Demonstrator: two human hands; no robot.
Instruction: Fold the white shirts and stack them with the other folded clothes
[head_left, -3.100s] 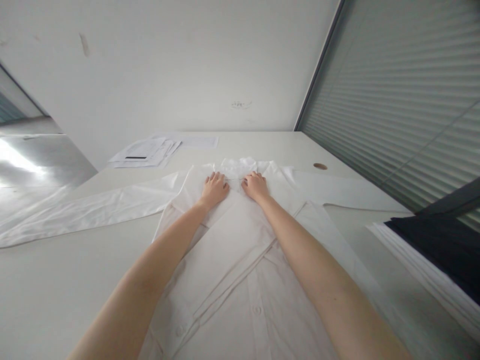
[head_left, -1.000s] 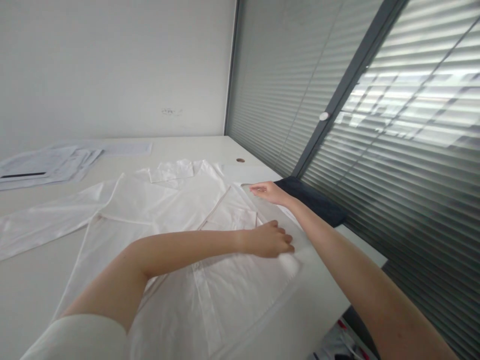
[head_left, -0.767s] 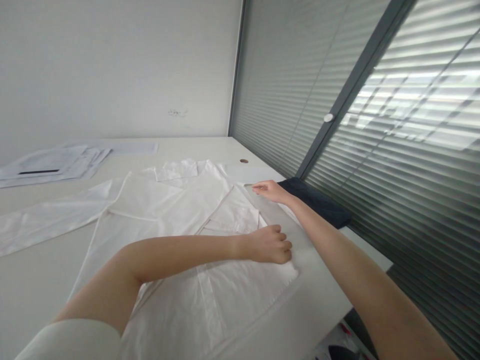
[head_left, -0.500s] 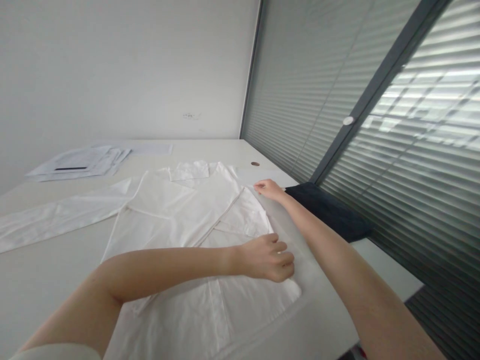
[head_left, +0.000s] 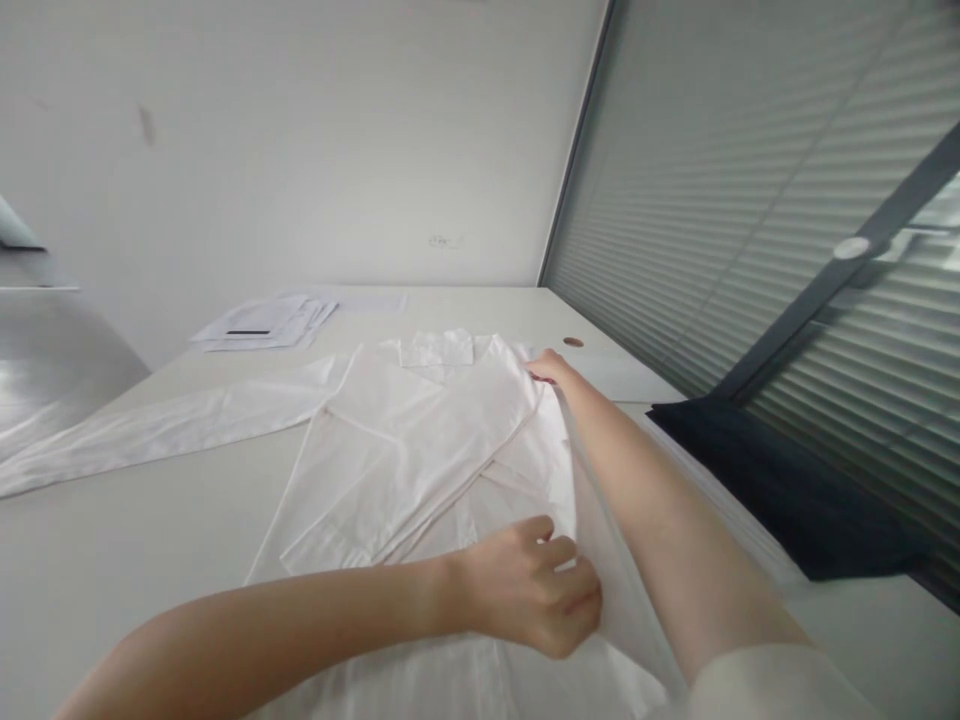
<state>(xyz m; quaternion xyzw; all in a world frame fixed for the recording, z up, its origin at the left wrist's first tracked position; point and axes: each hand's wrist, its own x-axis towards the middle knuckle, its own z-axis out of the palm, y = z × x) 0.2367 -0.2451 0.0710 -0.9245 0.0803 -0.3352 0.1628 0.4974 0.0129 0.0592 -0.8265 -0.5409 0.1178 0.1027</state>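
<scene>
A white shirt (head_left: 442, 420) lies on the white table, its collar toward the far side. One sleeve (head_left: 187, 420) stretches out to the left; the other is folded diagonally across the body. My left hand (head_left: 536, 590) is closed on the shirt's right side edge, nearer to me, fingers curled round the fabric. Farther away, my right hand (head_left: 547, 368) pinches the shirt near its right shoulder, with a bit of red showing beneath the fingers.
Papers (head_left: 266, 320) are stacked at the back left of the table (head_left: 480, 300). Dark folded cloth (head_left: 780, 480) lies at the right, beside the window blinds. A round hole (head_left: 573, 342) is in the tabletop near the back right.
My right hand has moved onto the shirt's shoulder and taken hold of it. The shirt's right edge is drawn inward. The view has turned left.
</scene>
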